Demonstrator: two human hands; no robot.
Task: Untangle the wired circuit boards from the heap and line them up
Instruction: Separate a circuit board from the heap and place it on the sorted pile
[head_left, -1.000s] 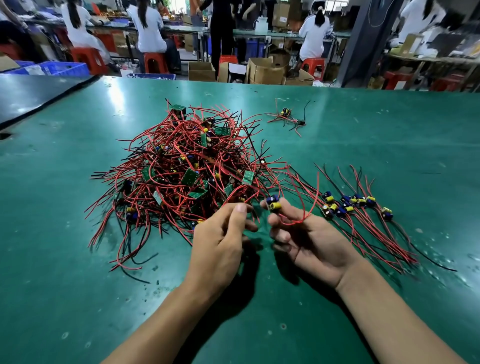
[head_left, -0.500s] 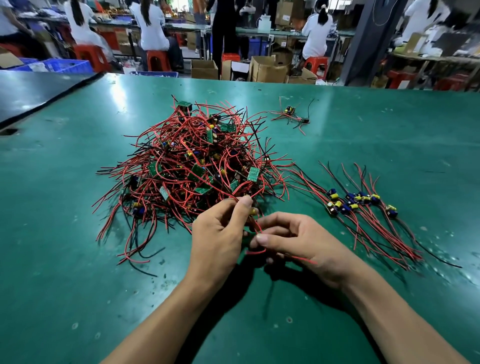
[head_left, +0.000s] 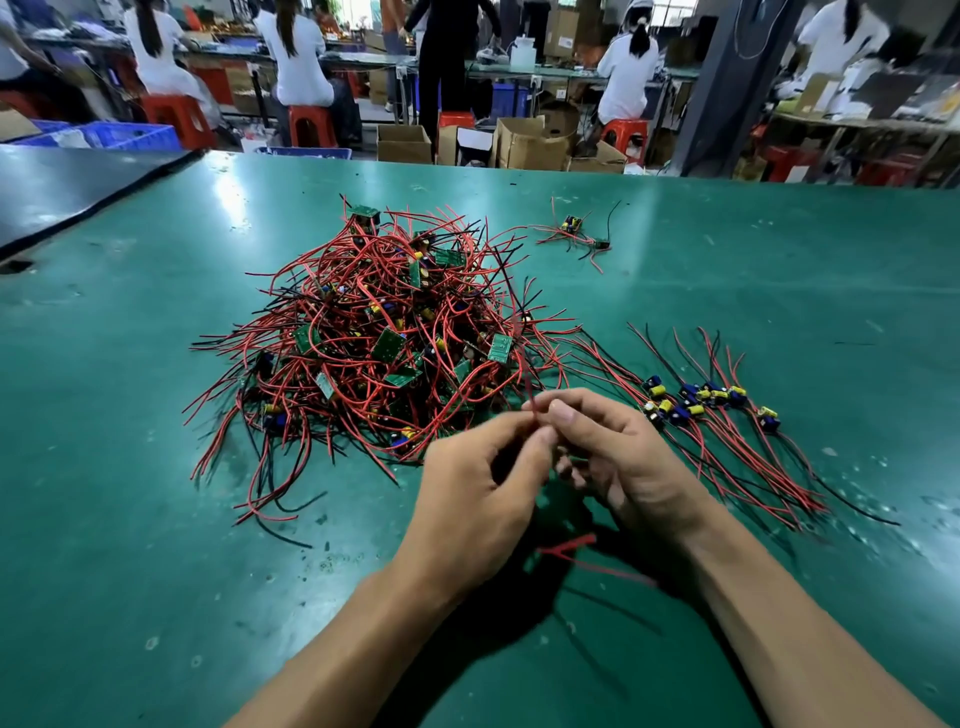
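A heap of small green circuit boards with red and black wires lies on the middle of the green table. To its right, several boards with blue and yellow parts lie in a row, wires trailing toward me. My left hand and my right hand meet in front of the heap. Both pinch red wires of one board, raised off the table. The board itself is hidden between my fingers. Loose red wire ends hang below my hands.
Two stray wired boards lie apart at the back of the table. A dark table adjoins at the far left. Beyond the far edge are cardboard boxes, red stools and seated people at benches.
My hands have lifted off the table and come together, drawing a wired board back out of the heap's front edge. Its red wires now hang under my hands.
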